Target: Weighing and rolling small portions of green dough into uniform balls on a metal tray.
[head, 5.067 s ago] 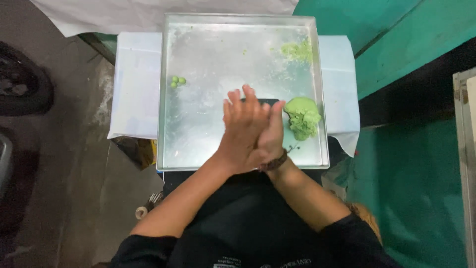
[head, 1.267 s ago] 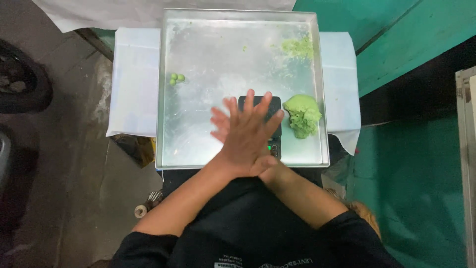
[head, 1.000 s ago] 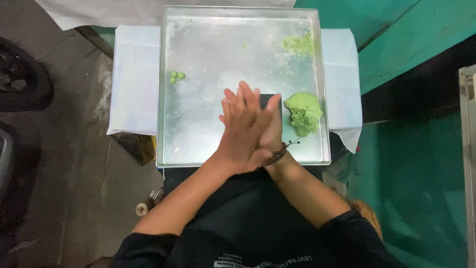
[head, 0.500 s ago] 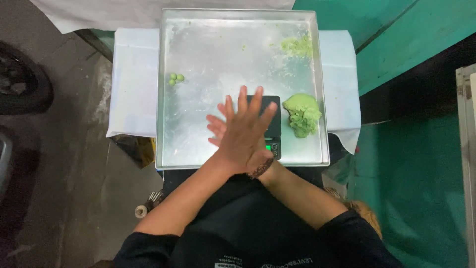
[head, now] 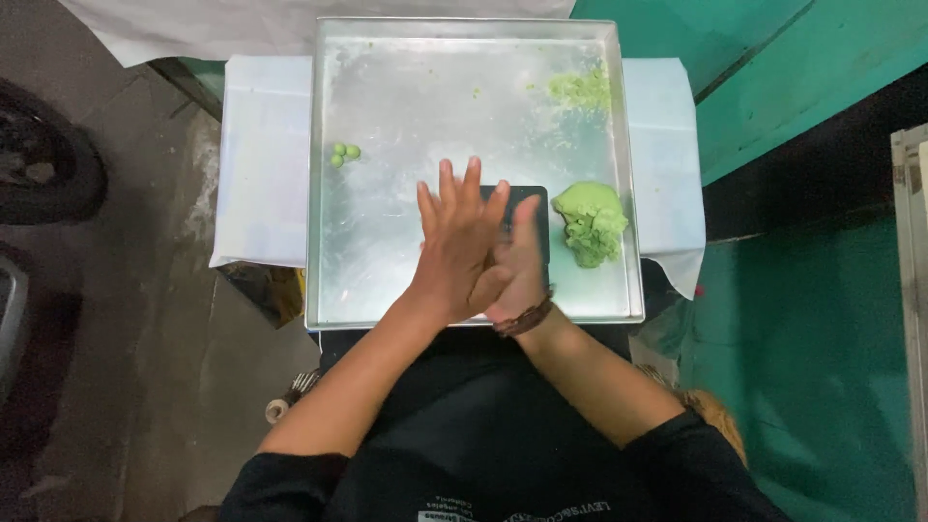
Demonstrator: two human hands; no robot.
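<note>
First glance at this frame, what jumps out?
The big square metal tray fills the middle of the head view, and over its near edge the left hand lies palm-down across the right hand, pressed together above a dark flat device. Just right of the hands sits a lump of bright green dough, with three small green balls clustered at the tray's left side and green crumbs at its far right corner.

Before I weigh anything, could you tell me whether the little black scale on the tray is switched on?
Cannot tell. The hands, left over right, cover most of the scale, display included.
</note>
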